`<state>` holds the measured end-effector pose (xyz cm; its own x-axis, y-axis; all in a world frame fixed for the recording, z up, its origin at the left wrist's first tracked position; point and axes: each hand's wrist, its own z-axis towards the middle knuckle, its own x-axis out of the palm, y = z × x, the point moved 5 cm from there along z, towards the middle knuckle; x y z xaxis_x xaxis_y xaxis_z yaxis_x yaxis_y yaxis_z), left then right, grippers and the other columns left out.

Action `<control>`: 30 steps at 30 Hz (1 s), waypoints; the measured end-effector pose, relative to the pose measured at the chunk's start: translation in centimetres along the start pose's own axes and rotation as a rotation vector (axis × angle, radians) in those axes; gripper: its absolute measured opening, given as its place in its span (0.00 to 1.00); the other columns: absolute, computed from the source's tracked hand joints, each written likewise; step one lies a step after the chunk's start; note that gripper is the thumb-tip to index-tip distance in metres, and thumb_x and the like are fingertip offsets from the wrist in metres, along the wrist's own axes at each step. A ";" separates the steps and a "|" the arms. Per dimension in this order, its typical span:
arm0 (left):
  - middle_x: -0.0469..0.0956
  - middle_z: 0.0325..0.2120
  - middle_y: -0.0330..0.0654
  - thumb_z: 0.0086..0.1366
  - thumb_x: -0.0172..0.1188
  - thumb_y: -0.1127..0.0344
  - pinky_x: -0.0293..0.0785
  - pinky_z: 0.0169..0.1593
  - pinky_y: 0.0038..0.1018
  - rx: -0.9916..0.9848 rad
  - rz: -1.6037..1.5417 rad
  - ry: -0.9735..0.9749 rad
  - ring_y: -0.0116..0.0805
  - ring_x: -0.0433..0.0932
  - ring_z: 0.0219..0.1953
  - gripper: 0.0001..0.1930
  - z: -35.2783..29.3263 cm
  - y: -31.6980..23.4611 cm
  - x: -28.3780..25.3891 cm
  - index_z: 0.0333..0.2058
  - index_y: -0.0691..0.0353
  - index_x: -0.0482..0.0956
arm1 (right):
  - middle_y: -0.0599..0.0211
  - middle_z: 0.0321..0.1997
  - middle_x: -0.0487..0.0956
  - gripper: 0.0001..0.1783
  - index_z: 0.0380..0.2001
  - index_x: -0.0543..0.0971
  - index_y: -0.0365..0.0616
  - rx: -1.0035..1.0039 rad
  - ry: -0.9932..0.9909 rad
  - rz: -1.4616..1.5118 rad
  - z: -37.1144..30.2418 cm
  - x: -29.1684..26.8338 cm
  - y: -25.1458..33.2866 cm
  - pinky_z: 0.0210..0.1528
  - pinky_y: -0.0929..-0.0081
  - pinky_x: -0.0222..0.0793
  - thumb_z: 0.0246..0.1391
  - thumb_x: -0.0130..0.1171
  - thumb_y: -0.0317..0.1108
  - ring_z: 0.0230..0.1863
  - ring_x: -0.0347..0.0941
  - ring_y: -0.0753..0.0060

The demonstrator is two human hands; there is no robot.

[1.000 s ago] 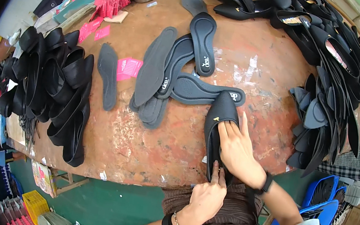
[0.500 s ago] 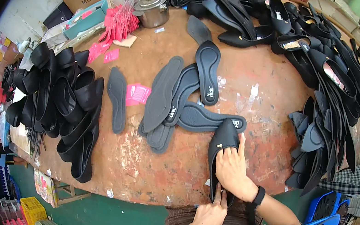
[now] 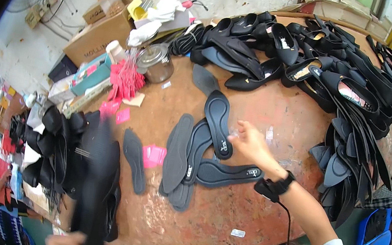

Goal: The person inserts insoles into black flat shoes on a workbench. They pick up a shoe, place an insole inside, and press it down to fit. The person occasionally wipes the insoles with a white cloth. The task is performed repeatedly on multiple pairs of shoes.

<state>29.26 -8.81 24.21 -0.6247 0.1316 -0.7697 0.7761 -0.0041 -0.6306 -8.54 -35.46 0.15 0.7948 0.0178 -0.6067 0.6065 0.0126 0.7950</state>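
At the lower left, my left hand is closed on the end of a black shoe, smeared by motion. It overlaps the pile of black shoes on that side. My right hand hangs over the middle of the table, empty, its thumb and fingers apart. Just left of it lies a dark padded insole. Another padded insole lies crosswise below, and a third is partly under a plain grey insole. A single grey insole lies apart to the left.
Many black shoes are heaped along the back and right, with stacked insoles at the right edge. Pink tags, a metal pot and a cardboard box stand at the back left. A small clear packet lies near the front edge.
My left hand has carried the shoe from the front edge to the left pile. My right hand has let go of the shoe and moved up toward the insoles. The view has tilted upward.
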 end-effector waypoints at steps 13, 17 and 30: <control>0.52 0.69 0.57 0.56 0.67 0.46 0.47 0.69 0.55 0.309 0.551 0.102 0.60 0.49 0.71 0.45 22.1 0.6 22.4 0.67 0.60 0.60 | 0.61 0.44 0.79 0.20 0.56 0.69 0.37 0.243 0.325 1.127 -0.1 0.5 0.5 0.45 0.78 0.73 0.60 0.55 0.24 0.42 0.76 0.77; 0.55 0.68 0.56 0.62 0.62 0.52 0.49 0.68 0.58 0.352 0.631 -0.044 0.60 0.51 0.70 0.34 27.5 -1.1 26.6 0.63 0.61 0.67 | 0.56 0.49 0.78 0.28 0.63 0.64 0.37 0.124 0.127 1.328 -5.5 -10.0 3.2 0.47 0.76 0.75 0.59 0.54 0.25 0.44 0.77 0.73; 0.67 0.49 0.56 0.55 0.64 0.71 0.73 0.52 0.39 0.354 -0.279 -0.264 0.52 0.75 0.47 0.41 53.0 -16.4 43.2 0.66 0.69 0.56 | 0.55 0.27 0.81 0.17 0.30 0.80 0.31 0.231 -0.241 1.119 -18.2 -15.1 -8.7 0.29 0.72 0.71 0.53 0.65 0.39 0.24 0.76 0.66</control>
<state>-15.00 -55.64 -3.98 -0.8397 -0.0788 -0.5373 0.5285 -0.3457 -0.7754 -26.22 -17.62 2.43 0.8568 -0.2868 0.4286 -0.4654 -0.0722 0.8822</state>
